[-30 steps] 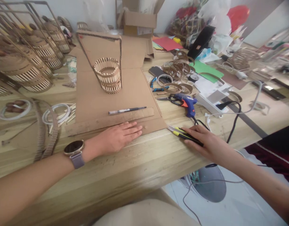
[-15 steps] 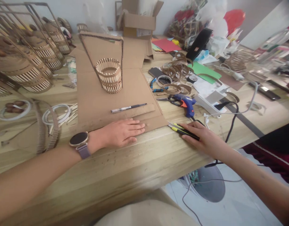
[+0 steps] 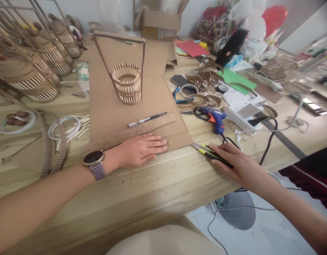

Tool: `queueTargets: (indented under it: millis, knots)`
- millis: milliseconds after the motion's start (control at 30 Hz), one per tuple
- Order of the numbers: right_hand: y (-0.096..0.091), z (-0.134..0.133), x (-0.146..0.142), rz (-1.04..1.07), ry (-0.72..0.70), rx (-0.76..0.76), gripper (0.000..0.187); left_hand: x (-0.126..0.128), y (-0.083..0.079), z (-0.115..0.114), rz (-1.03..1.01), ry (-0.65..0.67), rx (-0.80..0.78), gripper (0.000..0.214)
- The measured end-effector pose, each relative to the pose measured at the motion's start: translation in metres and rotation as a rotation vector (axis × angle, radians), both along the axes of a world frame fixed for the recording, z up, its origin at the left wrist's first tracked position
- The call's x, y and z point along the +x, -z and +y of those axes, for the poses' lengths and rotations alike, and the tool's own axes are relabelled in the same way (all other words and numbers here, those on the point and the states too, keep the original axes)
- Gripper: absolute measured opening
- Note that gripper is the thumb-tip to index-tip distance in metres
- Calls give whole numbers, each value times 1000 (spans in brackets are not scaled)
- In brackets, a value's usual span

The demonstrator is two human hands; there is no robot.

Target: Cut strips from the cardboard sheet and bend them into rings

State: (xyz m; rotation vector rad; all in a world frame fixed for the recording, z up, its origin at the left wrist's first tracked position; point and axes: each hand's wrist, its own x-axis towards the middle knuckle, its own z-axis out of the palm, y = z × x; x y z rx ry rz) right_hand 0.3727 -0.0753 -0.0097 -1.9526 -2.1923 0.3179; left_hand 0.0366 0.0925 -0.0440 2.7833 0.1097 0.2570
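The cutter [image 3: 207,152] is yellow-and-black, the cardboard [image 3: 158,101] tan, the basket [image 3: 129,91] striped cream-and-brown.

Left hand [image 3: 138,151] is laid pretty flat, palm down. Right hand [image 3: 239,164] is kinda curled, both arms [image 3: 46,200] stretched forward.

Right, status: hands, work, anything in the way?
Left hand flat on brown cardboard sheet, near edge. Right hand holding black-and-yellow utility knife, blade by sheet's corner. Round slatted tan basket on sheet.
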Motion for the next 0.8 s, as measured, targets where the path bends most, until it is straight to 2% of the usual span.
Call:
queueTargets:
  millis: [167, 333, 600, 800]
  knots:
    - [3, -8, -9, -23, 7, 26, 52, 1, 3, -1, -14, -9, 18, 46]
    - [13, -4, -16, -12, 84, 55, 53, 3, 5, 0, -3, -24, 45, 48]
    - [5, 17, -2, 0, 46, 4, 52, -21, -3, 18, 89, -91, 153, 50]
    - [7, 12, 1, 5, 37, 34, 51, -22, 0, 15, 89, -132, 189, 47]
